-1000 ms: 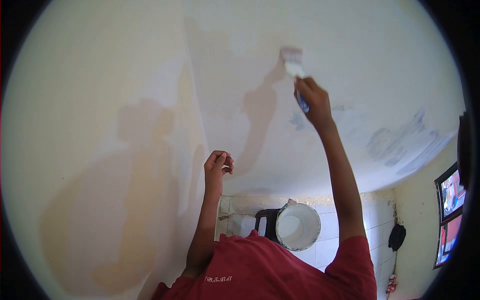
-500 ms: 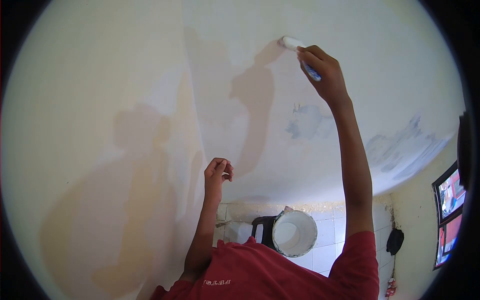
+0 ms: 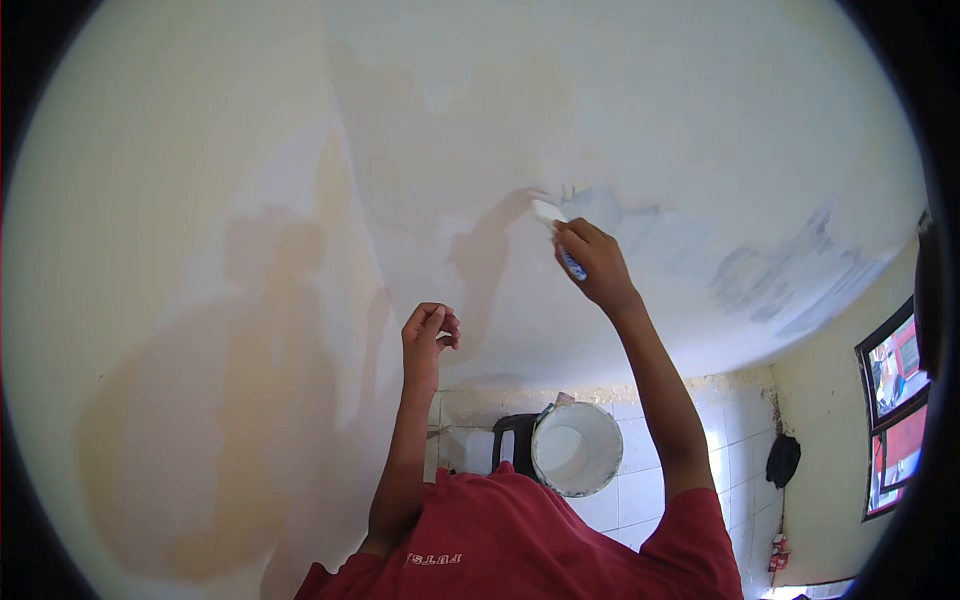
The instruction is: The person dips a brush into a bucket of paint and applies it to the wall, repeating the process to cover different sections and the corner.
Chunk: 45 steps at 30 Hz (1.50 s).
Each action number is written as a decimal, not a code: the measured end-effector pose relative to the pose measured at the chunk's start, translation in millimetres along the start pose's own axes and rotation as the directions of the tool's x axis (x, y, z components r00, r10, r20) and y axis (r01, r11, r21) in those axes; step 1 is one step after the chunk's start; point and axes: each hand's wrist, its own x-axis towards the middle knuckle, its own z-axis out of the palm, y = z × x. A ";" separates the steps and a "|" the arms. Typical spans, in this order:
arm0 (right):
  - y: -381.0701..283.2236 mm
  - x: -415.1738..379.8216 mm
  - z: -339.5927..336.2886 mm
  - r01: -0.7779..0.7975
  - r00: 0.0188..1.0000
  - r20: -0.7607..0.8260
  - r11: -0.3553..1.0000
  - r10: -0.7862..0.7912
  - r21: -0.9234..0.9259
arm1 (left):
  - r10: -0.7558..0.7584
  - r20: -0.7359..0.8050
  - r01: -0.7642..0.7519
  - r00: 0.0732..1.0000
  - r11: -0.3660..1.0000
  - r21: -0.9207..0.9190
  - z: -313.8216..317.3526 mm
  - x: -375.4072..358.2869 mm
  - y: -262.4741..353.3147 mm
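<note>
My right hand (image 3: 594, 258) is wrapped around a paintbrush (image 3: 548, 211) with a blue-and-white handle. Its pale bristle end points up and left and rests at or very near the white wall (image 3: 450, 130), just left of a grey-blue patch (image 3: 600, 212). My left hand (image 3: 432, 328) is raised near the corner where the two walls meet. Its fingers are loosely curled with a gap between them, and nothing shows in them.
Below, a white bucket (image 3: 612, 455) stands against a black stool (image 3: 508, 440) on the tiled floor (image 3: 650, 490). More grey patches (image 3: 770, 270) mark the wall to the right. A dark-framed window (image 3: 890, 410) and a black hanging item (image 3: 783, 460) are at far right.
My right hand has moved down and slightly left, bringing the paintbrush from high on the wall to beside the grey-blue patch. My left hand has hardly moved.
</note>
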 end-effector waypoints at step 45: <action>-20.1 26.2 -23.6 -0.111 0.990 0.071 0.989 0.118 -0.101 | -0.023 0.074 0.020 0.997 0.999 0.051 10.2 -3.4 24.8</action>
